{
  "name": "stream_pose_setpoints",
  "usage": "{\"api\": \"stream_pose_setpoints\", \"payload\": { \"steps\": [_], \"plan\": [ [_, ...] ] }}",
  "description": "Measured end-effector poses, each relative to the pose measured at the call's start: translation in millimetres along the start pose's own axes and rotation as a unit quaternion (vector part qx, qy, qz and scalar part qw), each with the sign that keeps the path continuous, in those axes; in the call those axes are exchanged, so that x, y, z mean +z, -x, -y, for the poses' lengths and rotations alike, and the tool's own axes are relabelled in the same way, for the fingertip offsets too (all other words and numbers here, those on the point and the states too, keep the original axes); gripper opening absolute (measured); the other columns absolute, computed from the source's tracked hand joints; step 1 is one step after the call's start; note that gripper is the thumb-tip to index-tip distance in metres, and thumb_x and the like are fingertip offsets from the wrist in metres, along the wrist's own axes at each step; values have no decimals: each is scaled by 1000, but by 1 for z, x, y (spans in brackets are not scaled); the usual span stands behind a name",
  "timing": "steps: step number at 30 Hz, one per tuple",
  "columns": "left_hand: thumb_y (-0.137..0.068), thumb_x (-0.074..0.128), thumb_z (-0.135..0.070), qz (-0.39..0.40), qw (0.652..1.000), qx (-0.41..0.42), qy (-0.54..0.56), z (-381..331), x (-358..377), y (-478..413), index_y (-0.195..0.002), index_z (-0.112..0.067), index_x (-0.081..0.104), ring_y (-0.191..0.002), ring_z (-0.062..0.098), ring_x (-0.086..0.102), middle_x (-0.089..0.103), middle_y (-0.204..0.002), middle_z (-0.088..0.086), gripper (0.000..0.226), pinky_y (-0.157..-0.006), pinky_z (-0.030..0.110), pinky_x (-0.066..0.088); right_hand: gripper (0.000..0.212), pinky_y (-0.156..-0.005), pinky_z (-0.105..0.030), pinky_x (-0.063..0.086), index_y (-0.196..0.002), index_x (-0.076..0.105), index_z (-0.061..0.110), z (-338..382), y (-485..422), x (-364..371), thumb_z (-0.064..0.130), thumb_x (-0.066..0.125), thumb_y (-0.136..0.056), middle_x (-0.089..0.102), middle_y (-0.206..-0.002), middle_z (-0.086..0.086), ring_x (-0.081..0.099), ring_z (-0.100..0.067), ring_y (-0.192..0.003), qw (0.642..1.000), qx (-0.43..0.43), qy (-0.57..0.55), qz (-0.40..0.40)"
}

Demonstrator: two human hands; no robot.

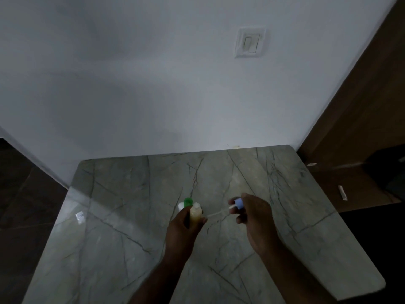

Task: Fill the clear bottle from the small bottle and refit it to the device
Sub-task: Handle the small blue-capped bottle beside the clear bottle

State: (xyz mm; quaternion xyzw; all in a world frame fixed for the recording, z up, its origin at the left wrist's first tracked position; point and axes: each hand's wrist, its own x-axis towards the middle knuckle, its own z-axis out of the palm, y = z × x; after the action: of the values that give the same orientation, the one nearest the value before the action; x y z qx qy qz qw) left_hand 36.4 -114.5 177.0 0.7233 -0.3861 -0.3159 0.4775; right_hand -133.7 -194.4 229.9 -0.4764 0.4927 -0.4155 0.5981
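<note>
Left hand (184, 224) grips clear bottle (195, 212)

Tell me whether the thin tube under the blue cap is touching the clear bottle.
Apart. In the head view, the tube hanging from the blue cap in the right hand ends beside the clear bottle, marble showing between them.

Person, seen from the head camera: left hand (186, 224) and right hand (254, 218) bare, forearms uncovered to the frame edge, no sleeves, rings, watch or gloves visible.
</note>
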Motion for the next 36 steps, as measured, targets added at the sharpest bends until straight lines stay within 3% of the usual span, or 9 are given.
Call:
{"api": "stream_pose_setpoints", "payload": {
  "steps": [4,8,12,18,23,26,28,31,36],
  "plan": [
    [-78,79,-33,4,1000,15,-7,-6,3,1,-97,-43,64,-86,1,69,74,-92,-14,26,-79,33,59,22,-47,-24,51,-84,61,8,36,-8,10,29,66,-88,75,-80,-11,71,-20,-62,993,-103,36,36],
    [-80,77,-35,8,999,36,-23,-13,6,4,-95,-53,56,-84,-9,65,70,-89,-21,30,-68,11,51,30,-51,-34,58,-95,55,14,65,-17,23,35,72,-82,74,-80,-8,73,-22,-64,975,-187,78,92],
    [-82,76,-34,5,999,40,-25,-13,8,5,-98,-50,57,-85,-11,63,68,-84,-22,30,-63,6,49,23,-55,-28,60,-94,61,11,66,-26,36,31,69,-87,71,-75,1,72,-14,-63,944,-253,176,117],
    [-84,74,-30,7,999,43,-24,-4,12,6,-112,-25,66,-87,-9,62,68,-89,-16,30,-67,4,49,29,-58,-21,58,-95,61,9,38,-35,39,36,69,-86,71,-76,2,72,-12,-66,937,-224,210,164],
    [-84,73,-34,3,998,44,-42,3,14,4,-107,-25,67,-81,-4,62,68,-84,-12,25,-63,8,46,24,-58,-21,58,-95,60,13,22,-37,38,34,69,-87,70,-77,3,72,-9,-66,941,-212,216,154],
    [-83,74,-35,12,999,26,-41,12,18,3,-103,-25,67,-80,-4,62,67,-83,-14,23,-61,6,45,21,-59,-34,61,-92,60,19,27,-43,33,38,67,-87,72,-77,-1,72,-15,-65,959,-213,151,113],
    [-83,74,-35,17,999,10,-45,20,20,1,-100,-26,66,-77,-2,62,67,-82,-13,21,-59,5,43,21,-59,-35,62,-90,60,22,24,-44,33,40,67,-86,73,-78,-2,73,-16,-65,958,-217,144,124],
    [-84,75,-31,20,999,-9,-41,33,27,1,-95,-26,66,-76,-2,61,67,-78,-10,16,-59,5,43,29,-57,-28,60,-93,59,16,4,-41,34,43,67,-85,73,-78,-2,73,-14,-64,950,-210,183,140],
    [-83,75,-32,18,998,-35,-47,49,37,8,-94,-22,66,-68,-5,57,61,-73,-14,17,-56,6,39,24,-57,-36,61,-93,59,14,-23,-48,26,35,69,-87,74,-79,-3,73,-20,-64,966,-165,153,130]
  ]
}}
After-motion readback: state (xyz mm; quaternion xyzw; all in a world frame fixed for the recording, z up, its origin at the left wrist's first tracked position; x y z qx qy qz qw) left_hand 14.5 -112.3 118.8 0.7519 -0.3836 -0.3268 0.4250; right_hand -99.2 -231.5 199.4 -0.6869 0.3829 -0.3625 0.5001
